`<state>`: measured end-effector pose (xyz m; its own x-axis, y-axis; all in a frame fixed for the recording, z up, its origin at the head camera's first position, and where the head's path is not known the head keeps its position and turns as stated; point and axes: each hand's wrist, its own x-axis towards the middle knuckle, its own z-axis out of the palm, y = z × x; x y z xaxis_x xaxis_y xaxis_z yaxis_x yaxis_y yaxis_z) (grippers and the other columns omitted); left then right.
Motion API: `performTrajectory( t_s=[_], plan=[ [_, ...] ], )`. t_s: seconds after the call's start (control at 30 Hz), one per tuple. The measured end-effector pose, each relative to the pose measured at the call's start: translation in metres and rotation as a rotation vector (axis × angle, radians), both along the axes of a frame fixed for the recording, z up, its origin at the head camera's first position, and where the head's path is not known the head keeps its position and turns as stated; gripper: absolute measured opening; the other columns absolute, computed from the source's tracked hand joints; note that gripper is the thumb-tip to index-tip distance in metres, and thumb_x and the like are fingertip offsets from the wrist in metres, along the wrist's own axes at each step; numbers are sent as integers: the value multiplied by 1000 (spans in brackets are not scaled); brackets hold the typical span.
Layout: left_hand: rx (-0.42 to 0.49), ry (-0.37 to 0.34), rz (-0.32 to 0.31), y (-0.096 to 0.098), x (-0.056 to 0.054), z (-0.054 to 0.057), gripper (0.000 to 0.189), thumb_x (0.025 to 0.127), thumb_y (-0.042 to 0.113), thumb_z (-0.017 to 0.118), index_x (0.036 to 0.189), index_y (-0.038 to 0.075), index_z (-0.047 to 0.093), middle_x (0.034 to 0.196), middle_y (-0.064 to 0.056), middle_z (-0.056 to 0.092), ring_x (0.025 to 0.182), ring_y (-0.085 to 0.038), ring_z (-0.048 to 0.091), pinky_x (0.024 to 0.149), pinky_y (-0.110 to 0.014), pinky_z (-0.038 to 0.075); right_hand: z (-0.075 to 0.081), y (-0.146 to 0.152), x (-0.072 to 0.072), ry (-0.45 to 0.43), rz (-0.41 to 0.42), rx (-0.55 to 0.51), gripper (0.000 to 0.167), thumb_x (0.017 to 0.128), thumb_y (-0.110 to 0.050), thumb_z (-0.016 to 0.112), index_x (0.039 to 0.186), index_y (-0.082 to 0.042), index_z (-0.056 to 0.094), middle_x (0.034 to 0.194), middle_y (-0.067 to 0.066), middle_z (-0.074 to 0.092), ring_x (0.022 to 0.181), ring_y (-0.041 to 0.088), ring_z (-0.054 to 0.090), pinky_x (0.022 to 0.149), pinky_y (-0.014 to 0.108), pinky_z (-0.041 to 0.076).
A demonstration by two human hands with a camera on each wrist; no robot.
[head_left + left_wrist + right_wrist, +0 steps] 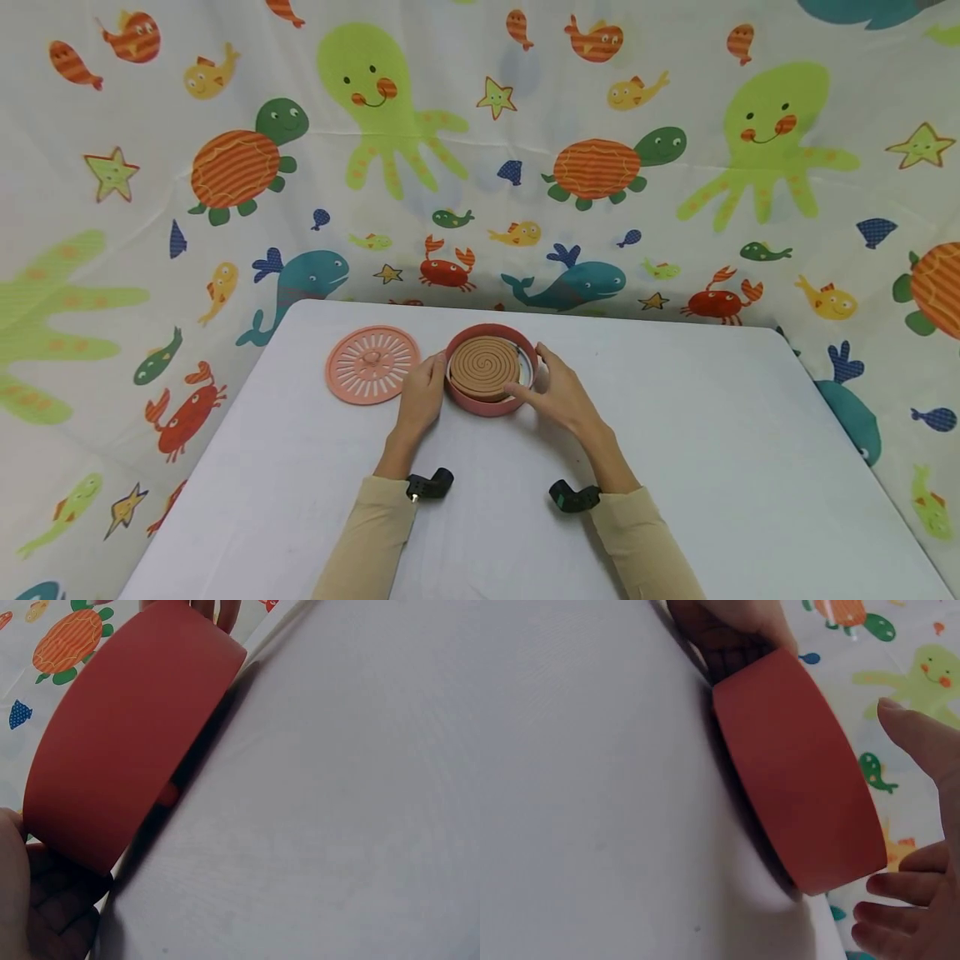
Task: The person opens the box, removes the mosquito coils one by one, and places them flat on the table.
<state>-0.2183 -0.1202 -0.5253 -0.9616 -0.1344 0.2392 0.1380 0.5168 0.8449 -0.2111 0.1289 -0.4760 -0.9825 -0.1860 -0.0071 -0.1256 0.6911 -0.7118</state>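
Note:
A round red mosquito coil box (pixel 481 408) sits near the back of the white table, with brown spiral mosquito coils (pixel 484 367) stacked inside. My left hand (pixel 422 393) grips its left side, fingers curled at the bottom edge, as the right wrist view also shows around the box (pixel 795 772). On the opposite side is my right hand (pixel 558 392), its thumb stretched over the near rim and spread away from the fingers. In the right wrist view that hand's fingertips (pixel 877 889) are right at the box's end. A dark gap shows under the box (pixel 135 727) in the left wrist view.
To the left of the box lies a pink slotted round lid (pixel 372 367) with a small knob, flat on the white table (pixel 720 450). Behind the table's back edge hangs a cloth (pixel 480 167) printed with sea animals.

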Motion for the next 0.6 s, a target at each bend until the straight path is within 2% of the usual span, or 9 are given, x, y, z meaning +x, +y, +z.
performTrajectory(
  t_s=[0.13,0.4,0.6],
  plan=[
    [1,1,-3,1,0,0,45,109,34,40,130,4,66,129,-16,69,128,-30,61,107,-47,50,6,-1,-3,1,-31,-8,106,79,-66,71,158,-11,27,162,14,35,151,35,32,119,60,31],
    [-3,-1,-1,1,0,1,45,109,35,40,130,4,66,129,-15,69,128,-30,61,107,-47,50,12,-6,-8,59,-43,-57,98,84,-58,73,157,-9,30,158,15,40,141,38,46,108,56,47],
    [-5,-1,-2,0,0,1,44,108,33,41,130,3,66,128,-16,69,128,-30,61,107,-48,50,16,-10,-11,109,-56,-60,88,88,-50,72,155,-7,34,154,17,44,136,37,50,106,53,50]
  ],
)
